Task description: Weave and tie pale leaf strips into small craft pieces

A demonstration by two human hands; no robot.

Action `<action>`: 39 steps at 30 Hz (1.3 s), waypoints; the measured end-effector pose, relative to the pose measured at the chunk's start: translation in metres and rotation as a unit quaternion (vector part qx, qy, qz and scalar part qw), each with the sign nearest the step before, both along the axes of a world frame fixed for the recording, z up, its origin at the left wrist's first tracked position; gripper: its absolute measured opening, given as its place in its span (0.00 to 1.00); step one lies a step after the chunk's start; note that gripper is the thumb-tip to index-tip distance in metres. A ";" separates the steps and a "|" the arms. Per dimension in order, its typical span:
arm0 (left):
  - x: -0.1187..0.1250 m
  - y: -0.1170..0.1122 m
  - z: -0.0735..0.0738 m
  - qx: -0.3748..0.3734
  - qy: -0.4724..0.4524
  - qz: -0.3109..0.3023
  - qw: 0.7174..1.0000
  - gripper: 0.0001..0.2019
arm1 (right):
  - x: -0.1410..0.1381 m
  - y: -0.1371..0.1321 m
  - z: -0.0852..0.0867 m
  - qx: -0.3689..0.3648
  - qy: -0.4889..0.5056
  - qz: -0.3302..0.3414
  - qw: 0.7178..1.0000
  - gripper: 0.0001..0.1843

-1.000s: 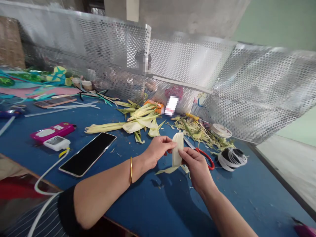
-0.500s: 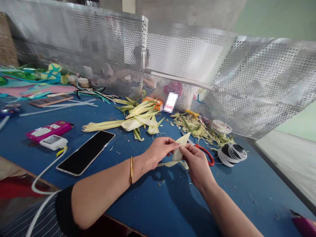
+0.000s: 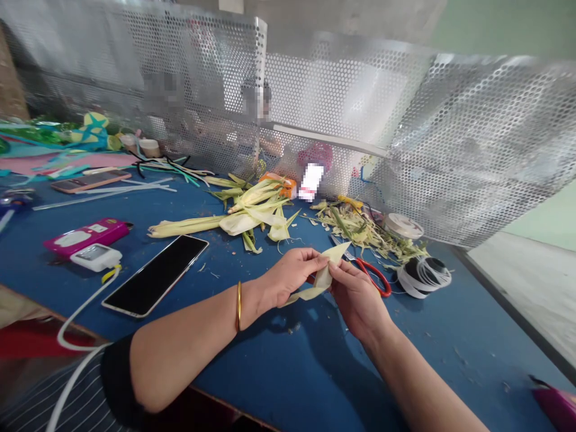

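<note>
Between both hands, above the blue table (image 3: pixel 270 366), is a pale green corn husk (image 3: pixel 323 279), folded with a pointed tip at the top and a strip trailing to the lower left. My left hand (image 3: pixel 294 273) pinches its left side between thumb and fingers. Opposite, my right hand (image 3: pixel 357 294) grips the right side, its fingertips close to the left ones. Just behind the right hand lie red-handled scissors (image 3: pixel 375 277), their blades partly hidden. A spool of white string (image 3: pixel 423 277) stands to their right.
Beyond the hands lie a pile of corn husks (image 3: pixel 252 213) and a heap of husk scraps (image 3: pixel 360 228). A black-screened phone (image 3: pixel 157 276) and a magenta device (image 3: pixel 87 236) with a white cable are on the left. A perforated metal screen (image 3: pixel 333 96) borders the back.
The husk's lower part has shifted, and its short end by my right fingers is no longer visible. Both hands keep their pinch, while the view has tilted slightly.
</note>
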State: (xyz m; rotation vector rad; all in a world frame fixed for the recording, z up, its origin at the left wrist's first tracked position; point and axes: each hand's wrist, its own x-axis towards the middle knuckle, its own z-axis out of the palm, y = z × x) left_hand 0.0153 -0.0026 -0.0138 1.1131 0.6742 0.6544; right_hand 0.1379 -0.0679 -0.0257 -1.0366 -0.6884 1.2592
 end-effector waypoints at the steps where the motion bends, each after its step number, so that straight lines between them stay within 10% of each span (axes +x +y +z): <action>1: 0.000 0.000 0.000 -0.002 -0.002 -0.001 1.000 0.14 | 0.000 0.000 -0.001 -0.003 0.014 0.002 1.000 0.12; 16: 0.000 0.001 -0.002 -0.032 -0.023 -0.003 0.999 0.16 | 0.003 0.003 0.000 -0.005 0.009 0.019 1.000 0.12; 29: -0.004 0.029 -0.009 0.176 0.096 0.167 0.965 0.06 | 0.007 -0.008 0.030 0.102 -0.026 -0.003 0.994 0.10; 39: -0.012 0.057 -0.021 0.147 0.125 0.251 0.948 0.09 | 0.028 -0.028 0.053 0.121 -0.106 0.010 0.987 0.20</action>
